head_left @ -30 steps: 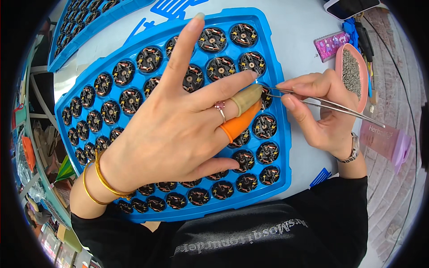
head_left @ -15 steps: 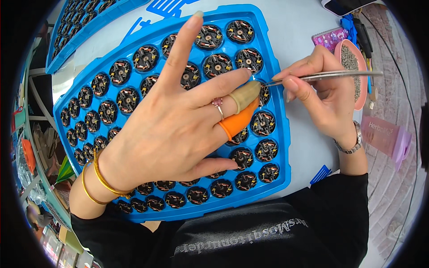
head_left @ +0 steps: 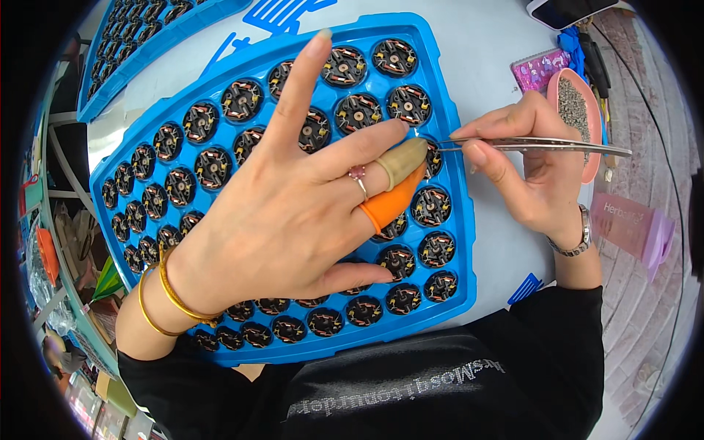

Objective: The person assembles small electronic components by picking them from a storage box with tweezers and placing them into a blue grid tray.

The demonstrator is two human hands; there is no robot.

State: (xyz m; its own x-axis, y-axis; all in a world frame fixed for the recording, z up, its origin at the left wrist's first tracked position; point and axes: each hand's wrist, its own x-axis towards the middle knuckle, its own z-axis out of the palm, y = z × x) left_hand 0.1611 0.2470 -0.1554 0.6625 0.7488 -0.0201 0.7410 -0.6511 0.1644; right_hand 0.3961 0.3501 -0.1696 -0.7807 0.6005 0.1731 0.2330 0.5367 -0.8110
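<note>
A blue plastic tray holds rows of round black parts with small wires and copper-coloured pieces. Over it spreads my left hand, its fingers apart, one in a beige finger cot and one in an orange finger cot. The covered fingertips rest at a round black part near the tray's right side and hide some of it. Between the thumb and fingers of my right hand are metal tweezers. Their tips reach that same part, beside the beige fingertip; whether they pinch anything is too small to tell.
A pink bowl of small greyish pieces stands right of my right hand, by a purple patterned notebook. A phone-like device lies at the far right. Another blue tray of similar parts is at the far left. A lilac cup lies lower right.
The tweezers have tilted, their back end dropping lower, with the tips still at the same part. The tray appears shifted very slightly down in the picture. My left hand stays nearly in place.
</note>
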